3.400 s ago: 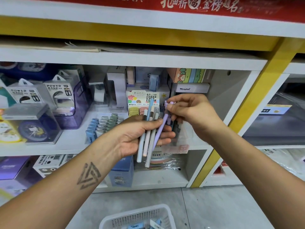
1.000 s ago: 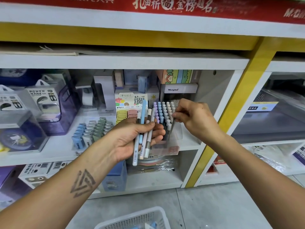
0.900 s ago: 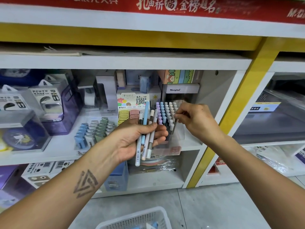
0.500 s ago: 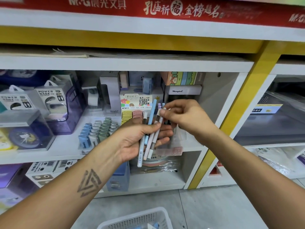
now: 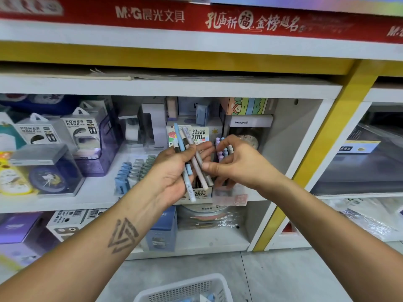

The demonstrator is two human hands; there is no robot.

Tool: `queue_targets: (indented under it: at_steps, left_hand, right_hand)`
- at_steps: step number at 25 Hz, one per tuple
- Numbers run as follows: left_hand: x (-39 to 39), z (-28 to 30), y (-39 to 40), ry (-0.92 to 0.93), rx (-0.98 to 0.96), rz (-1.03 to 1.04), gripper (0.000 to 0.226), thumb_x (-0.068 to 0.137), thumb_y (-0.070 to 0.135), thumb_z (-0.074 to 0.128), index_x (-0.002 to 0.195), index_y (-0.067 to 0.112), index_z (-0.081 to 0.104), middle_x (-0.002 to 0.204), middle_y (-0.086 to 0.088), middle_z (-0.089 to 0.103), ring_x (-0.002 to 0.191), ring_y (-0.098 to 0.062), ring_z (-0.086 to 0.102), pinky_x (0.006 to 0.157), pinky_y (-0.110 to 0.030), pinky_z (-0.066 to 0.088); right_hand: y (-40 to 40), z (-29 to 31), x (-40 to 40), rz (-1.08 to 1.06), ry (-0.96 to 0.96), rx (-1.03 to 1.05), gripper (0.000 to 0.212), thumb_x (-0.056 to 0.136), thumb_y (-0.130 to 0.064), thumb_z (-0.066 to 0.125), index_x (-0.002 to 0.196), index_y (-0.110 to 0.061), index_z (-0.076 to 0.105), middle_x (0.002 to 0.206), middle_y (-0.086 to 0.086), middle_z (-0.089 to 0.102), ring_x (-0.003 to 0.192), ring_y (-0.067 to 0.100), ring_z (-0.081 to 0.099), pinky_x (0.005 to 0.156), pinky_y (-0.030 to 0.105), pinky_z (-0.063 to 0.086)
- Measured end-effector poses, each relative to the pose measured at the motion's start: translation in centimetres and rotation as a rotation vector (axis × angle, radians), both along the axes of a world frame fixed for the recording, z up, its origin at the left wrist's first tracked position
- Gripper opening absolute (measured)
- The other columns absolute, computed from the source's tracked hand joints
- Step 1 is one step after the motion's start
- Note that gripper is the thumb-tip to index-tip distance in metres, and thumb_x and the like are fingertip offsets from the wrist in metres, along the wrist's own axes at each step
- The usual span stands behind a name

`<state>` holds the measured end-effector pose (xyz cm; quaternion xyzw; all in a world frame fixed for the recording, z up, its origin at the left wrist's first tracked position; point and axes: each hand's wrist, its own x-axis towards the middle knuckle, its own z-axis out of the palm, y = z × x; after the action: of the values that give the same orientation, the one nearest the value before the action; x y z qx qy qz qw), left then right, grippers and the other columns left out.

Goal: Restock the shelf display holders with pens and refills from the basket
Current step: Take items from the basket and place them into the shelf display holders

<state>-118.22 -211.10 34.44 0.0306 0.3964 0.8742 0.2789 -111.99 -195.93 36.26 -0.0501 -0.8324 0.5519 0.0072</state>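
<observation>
Since half a second earlier, the right hand (image 5: pixel 237 164) had let go of the pen tops and dropped lower, so that its thumb now touched the middle of the bunch instead of pinching at the upper ends. That hand was partly open, fingers curled, thumb pad against a pale barrel; whether it had actually closed on one pen could not be told. The left hand (image 5: pixel 174 171) was closed around the pens (image 5: pixel 192 162), thumb across the front, fingers behind.

As a judgement, one pen had lately gone into the holder and the right hand was choosing the next, with about four left in the bunch.

Those pens ran close to upright, long axis leaning slightly, tops tilted up and left toward the shelf back, lower ends fanning down and right. A blue one stood highest at the left.

Just behind the right hand sat the display holder (image 5: pixel 224 190) on the middle shelf (image 5: pixel 65 199), its pastel caps showing between the fingers. Down on the floor, the white basket (image 5: pixel 185 288) showed a few blue items inside.
</observation>
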Motion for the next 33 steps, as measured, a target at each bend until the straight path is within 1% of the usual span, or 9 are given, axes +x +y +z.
queue_targets:
  at_steps: [5,7,10,14,16,19,22,26,33]
  left_hand:
    - [-0.7,0.3,-1.0,0.007,-0.01,0.039,0.022,0.102,0.002,0.043,0.121,-0.004,0.052,0.111,-0.026,0.07,0.101,-0.038,0.071,0.081,-0.047,0.06]
    - [-0.8,0.2,-1.4,-0.003,-0.046,0.029,0.02,0.101,0.0,0.044,0.118,-0.005,0.053,0.106,-0.028,0.071,0.094,-0.036,0.073,0.074,-0.041,0.062]
    - [-0.8,0.0,-1.6,-0.039,-0.169,0.042,0.018,0.097,-0.002,0.05,0.113,-0.007,0.056,0.095,-0.027,0.072,0.063,-0.025,0.069,0.049,-0.026,0.054]
    - [-0.7,-0.1,-1.4,-0.063,-0.241,0.004,0.019,0.094,0.004,0.058,0.112,-0.001,0.062,0.081,-0.02,0.067,0.055,-0.019,0.058,0.044,-0.022,0.046]
    - [-0.3,-0.1,-1.1,-0.07,-0.249,-0.066,0.02,0.095,0.006,0.055,0.112,0.001,0.063,0.075,-0.014,0.064,0.056,-0.017,0.057,0.045,-0.022,0.046]
    - [0.5,-0.2,-0.3,-0.075,-0.249,-0.155,0.018,0.097,0.006,0.049,0.107,0.002,0.063,0.073,-0.012,0.065,0.057,-0.017,0.059,0.046,-0.022,0.049]
    - [1.1,-0.6,0.5,-0.071,-0.247,-0.2,0.015,0.098,0.004,0.05,0.105,0.001,0.063,0.082,-0.016,0.071,0.06,-0.018,0.063,0.049,-0.023,0.053]
    - [1.3,-1.3,1.0,-0.049,-0.264,-0.21,0.019,0.097,0.002,0.052,0.112,-0.001,0.064,0.097,-0.021,0.071,0.065,-0.021,0.067,0.054,-0.026,0.055]
    - [1.2,-1.7,1.0,-0.037,-0.257,-0.215,0.018,0.095,0.0,0.056,0.111,-0.002,0.064,0.1,-0.023,0.071,0.066,-0.023,0.067,0.055,-0.029,0.055]
  right_hand:
    - [-0.4,-0.1,-0.5,0.007,0.075,-0.107,0.017,0.085,0.005,0.069,0.099,-0.003,0.066,0.07,0.014,0.07,0.052,0.019,0.061,0.05,0.026,0.048]
    - [0.9,0.4,-0.9,-0.14,0.213,-0.089,0.017,0.087,0.001,0.062,0.094,-0.01,0.074,0.068,0.004,0.068,0.055,0.015,0.053,0.051,0.025,0.043]
    - [3.6,1.4,-0.6,-0.139,0.31,-0.41,0.007,0.089,-0.006,0.069,0.094,-0.004,0.074,0.066,0.001,0.063,0.056,0.011,0.049,0.049,0.019,0.04]
    - [6.2,1.8,0.3,-0.101,0.355,-0.586,0.015,0.085,-0.013,0.072,0.095,-0.002,0.074,0.073,0.004,0.065,0.061,0.011,0.052,0.052,0.019,0.043]
    - [7.2,1.9,0.6,-0.15,0.4,-0.443,0.015,0.089,-0.013,0.07,0.099,-0.003,0.074,0.075,0.007,0.065,0.061,0.012,0.055,0.053,0.021,0.046]
    - [8.3,1.4,0.8,-0.318,0.491,0.062,0.015,0.09,-0.012,0.072,0.105,-0.015,0.07,0.075,0.011,0.063,0.058,0.016,0.061,0.055,0.025,0.053]
    - [8.4,0.0,0.5,-0.385,0.529,0.394,0.019,0.091,-0.017,0.071,0.109,-0.023,0.07,0.081,0.001,0.071,0.069,0.011,0.069,0.069,0.022,0.058]
    - [8.6,-1.9,0.0,-0.232,0.465,0.575,0.019,0.096,-0.018,0.064,0.113,-0.016,0.073,0.083,-0.002,0.075,0.072,0.002,0.071,0.08,0.03,0.06]
    - [8.3,-2.6,-0.2,-0.106,0.441,0.633,0.009,0.095,-0.011,0.065,0.098,-0.013,0.073,0.075,-0.006,0.071,0.071,0.002,0.069,0.075,0.026,0.057]
